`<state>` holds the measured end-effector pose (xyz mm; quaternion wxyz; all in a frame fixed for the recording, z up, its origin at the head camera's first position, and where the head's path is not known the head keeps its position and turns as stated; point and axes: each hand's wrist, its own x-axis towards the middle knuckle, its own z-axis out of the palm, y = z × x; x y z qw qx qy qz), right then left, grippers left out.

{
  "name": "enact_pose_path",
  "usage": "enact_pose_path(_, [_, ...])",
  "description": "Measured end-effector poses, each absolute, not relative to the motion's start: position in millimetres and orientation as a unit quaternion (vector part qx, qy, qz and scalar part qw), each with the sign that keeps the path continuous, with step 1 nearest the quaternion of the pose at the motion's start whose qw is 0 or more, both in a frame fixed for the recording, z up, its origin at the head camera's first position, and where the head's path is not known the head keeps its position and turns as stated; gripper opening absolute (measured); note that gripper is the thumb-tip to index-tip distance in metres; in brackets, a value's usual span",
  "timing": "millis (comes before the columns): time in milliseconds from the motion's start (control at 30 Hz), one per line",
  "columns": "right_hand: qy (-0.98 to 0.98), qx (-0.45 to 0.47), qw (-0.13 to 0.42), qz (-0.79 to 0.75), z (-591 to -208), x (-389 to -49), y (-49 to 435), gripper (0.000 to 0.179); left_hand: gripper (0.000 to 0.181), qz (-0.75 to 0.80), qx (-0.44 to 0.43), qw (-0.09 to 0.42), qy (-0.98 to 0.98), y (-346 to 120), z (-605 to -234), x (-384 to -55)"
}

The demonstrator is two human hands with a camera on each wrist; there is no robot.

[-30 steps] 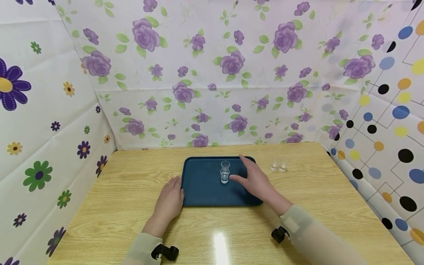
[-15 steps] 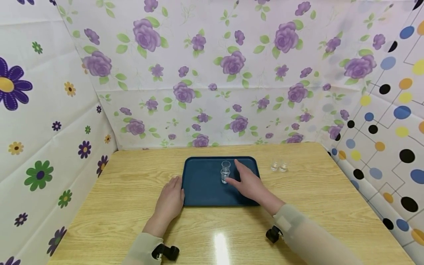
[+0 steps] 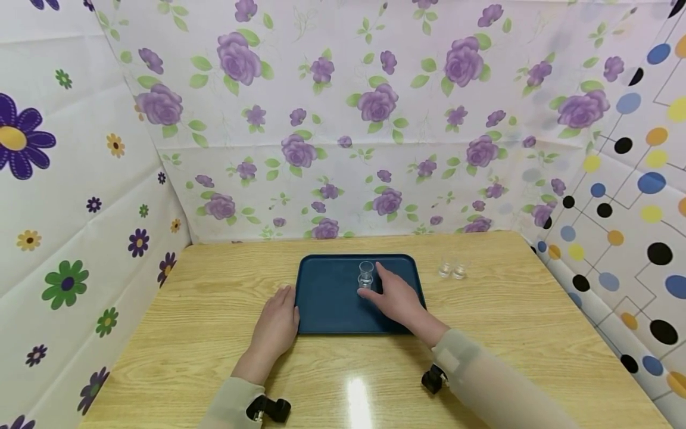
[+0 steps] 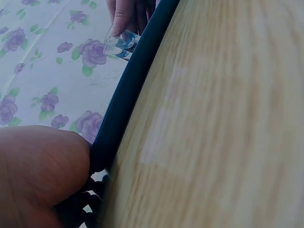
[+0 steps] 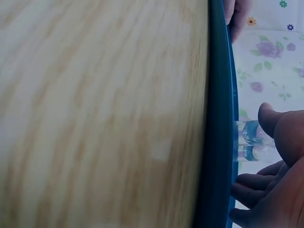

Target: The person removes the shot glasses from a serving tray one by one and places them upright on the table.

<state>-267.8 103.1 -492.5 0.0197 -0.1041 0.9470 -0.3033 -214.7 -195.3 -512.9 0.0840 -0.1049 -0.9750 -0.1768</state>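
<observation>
On the dark blue tray stand two small clear shot glasses, one behind the other in the head view. My right hand is over the tray's right half, thumb and fingers spread. Its thumb overlaps the base of the nearer glass. In the right wrist view the shot glasses show between the thumb and the loosely bent fingers, with a gap to the fingers. At the tray's left edge my left hand lies with fairly straight fingers, its side against the rim.
Two more small clear glasses stand on the wooden table, right of the tray's far corner. Floral cloth hangs behind the table, and patterned cloths close off both sides. Black wrist cameras are strapped to both sleeves.
My right hand has moved left across the tray, bringing its thumb and fingers up to the two shot glasses. The left hand stays at the tray's edge.
</observation>
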Motion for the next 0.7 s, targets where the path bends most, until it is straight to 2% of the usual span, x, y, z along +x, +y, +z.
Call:
enact_pose_path(267, [0.947,-0.098,0.009,-0.306,-496.5,-269.1,98.4,0.092,0.050,-0.176,-0.106,0.083,-0.975,-195.3,-513.2,-215.5])
enact_pose_path(700, [0.951,-0.090,-0.027,-0.293,-495.7,-267.8,95.9,0.069,0.050,-0.179,-0.103,0.080,-0.975,-195.4,-513.1,-214.9])
